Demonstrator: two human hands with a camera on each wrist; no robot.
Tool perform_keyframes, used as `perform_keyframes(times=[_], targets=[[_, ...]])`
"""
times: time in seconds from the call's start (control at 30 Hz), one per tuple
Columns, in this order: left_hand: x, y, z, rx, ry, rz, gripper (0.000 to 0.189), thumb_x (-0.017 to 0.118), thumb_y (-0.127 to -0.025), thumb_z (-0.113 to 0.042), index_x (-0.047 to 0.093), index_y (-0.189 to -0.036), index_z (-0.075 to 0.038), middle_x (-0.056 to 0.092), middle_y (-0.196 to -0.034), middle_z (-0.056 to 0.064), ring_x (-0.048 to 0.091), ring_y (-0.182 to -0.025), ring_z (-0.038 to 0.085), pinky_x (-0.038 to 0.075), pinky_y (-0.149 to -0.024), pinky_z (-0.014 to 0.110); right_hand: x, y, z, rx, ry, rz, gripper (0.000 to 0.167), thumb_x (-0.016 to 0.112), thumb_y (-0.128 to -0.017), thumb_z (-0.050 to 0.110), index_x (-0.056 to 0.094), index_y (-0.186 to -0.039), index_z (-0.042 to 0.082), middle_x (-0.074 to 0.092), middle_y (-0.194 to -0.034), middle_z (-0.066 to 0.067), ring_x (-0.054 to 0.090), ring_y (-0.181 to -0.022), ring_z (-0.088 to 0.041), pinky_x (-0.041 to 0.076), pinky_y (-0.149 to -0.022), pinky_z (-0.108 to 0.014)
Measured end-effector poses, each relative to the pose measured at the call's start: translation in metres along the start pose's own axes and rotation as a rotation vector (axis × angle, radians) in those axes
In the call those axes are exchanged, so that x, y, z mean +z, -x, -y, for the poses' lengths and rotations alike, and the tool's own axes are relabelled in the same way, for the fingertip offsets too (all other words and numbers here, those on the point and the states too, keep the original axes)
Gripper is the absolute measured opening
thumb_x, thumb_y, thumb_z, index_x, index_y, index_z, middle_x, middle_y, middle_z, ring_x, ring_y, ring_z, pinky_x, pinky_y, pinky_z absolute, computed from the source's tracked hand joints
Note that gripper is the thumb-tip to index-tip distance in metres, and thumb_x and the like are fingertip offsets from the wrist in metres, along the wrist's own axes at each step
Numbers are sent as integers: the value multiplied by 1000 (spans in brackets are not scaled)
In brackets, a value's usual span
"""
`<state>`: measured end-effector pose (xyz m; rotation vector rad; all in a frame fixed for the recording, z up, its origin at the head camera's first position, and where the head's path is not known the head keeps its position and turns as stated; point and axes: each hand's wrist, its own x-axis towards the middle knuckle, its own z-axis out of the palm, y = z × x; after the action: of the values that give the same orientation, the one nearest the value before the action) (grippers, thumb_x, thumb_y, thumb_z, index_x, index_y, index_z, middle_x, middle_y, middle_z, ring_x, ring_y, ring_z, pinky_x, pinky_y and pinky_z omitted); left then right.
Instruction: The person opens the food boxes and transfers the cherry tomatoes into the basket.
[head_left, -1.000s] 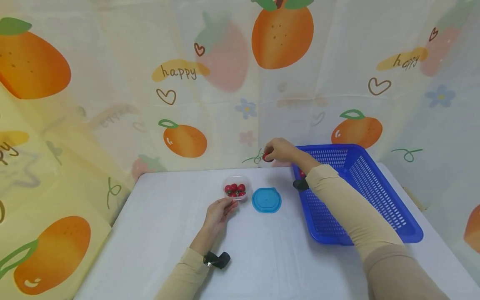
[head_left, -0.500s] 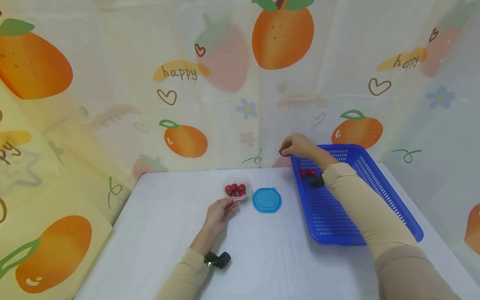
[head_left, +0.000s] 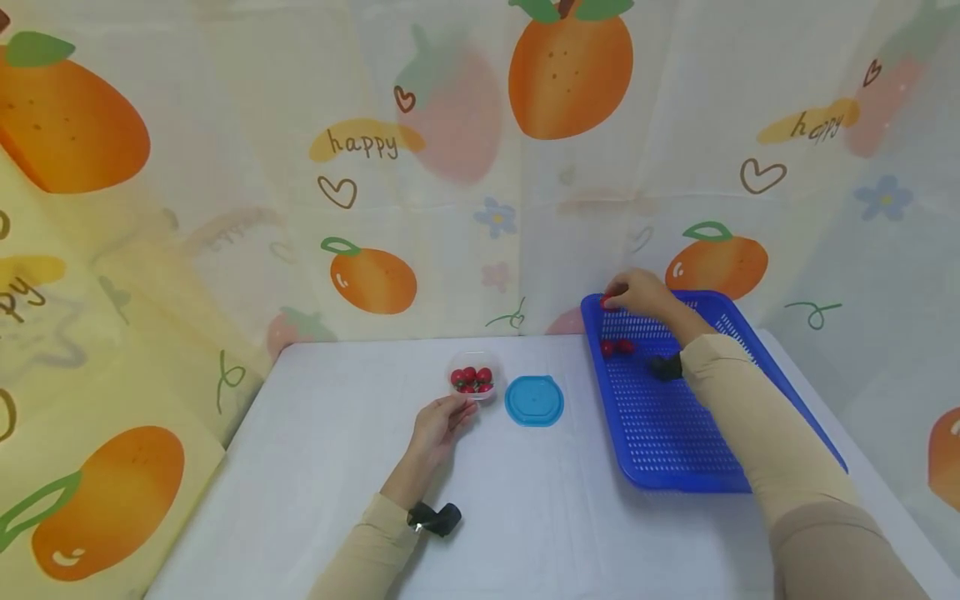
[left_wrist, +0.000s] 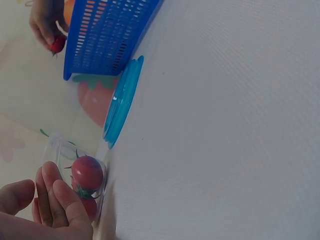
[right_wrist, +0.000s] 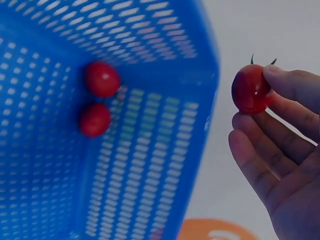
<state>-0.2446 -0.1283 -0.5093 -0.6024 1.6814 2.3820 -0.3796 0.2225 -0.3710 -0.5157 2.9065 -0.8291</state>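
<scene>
On the white tabletop, left of its middle, a person's left hand is reaching to the near side of a clear container, its thumb standing apart from loosely extended fingers; whether they are touching the wall is hard to tell. Several small tomatoes are lying in the container, near the tabletop's far edge. Just to the right, a blue lid is lying flat. Toward the tabletop's right edge a blue basket is standing, with two tomatoes sitting near its left wall. At the basket's far left corner, the right hand is pinching a red tomato between thumb and fingers, near the rim.
</scene>
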Motion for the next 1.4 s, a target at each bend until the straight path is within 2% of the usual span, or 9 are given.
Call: perform_keyframes(times=[0.13,0.27,0.47,0.67,0.8,1.0,1.17,1.4], targets=[[0,1,-1,13,-19,-2,29,58,-98,-18,54,-120,0,72,-99,3,71,-91,11,54,-97,29,0,7,-14,41,-33,-5,25,64,-92,12,67,-106,-9,68,-104,-26,60,-96,-37,51,-92,-52],[1,4,-1,25,-19,-1,28,57,-98,-16,55,-119,1,73,-98,3,71,-92,13,56,-93,28,4,12,-29,68,-47,-9,27,63,-93,12,66,-107,-10,66,-105,-28,60,-97,-40,51,-91,-53],[1,4,-1,16,-19,-5,27,57,-98,-18,55,-119,-2,72,-102,4,71,-95,14,56,-94,28,12,19,-48,114,-61,-45,32,61,-93,12,62,-113,-13,64,-112,-33,58,-107,-45,48,-96,-57],[0,3,-1,8,-10,-1,29,58,-97,-18,55,-121,-1,72,-104,6,71,-94,13,55,-95,28,26,24,-64,190,-57,-60,33,61,-94,14,62,-113,-13,64,-111,-32,59,-105,-45,49,-94,-56],[-1,3,-1,9,-8,8,30,57,-98,-19,55,-122,-1,72,-104,6,70,-95,13,56,-94,27,37,25,-73,211,-53,-58,32,60,-93,13,62,-111,-14,65,-107,-32,61,-100,-44,51,-89,-55],[-2,3,-1,13,-5,10,30,57,-98,-19,55,-122,-1,72,-105,7,71,-94,12,56,-93,26,50,25,-74,251,-29,-67,27,60,-91,9,63,-105,-14,66,-99,-29,61,-92,-41,52,-82,-52],[-1,3,-1,17,-7,6,29,58,-97,-18,55,-121,0,72,-102,5,71,-94,13,56,-93,27,58,25,-75,297,-37,-54,26,59,-92,7,63,-105,-14,66,-101,-29,62,-92,-38,53,-83,-50],[-2,2,0,16,-25,5,29,57,-98,-18,55,-121,-1,72,-102,5,71,-93,12,56,-93,27,66,26,-82,306,-39,-50,27,58,-92,7,61,-108,-15,64,-105,-32,61,-94,-41,53,-86,-52]])
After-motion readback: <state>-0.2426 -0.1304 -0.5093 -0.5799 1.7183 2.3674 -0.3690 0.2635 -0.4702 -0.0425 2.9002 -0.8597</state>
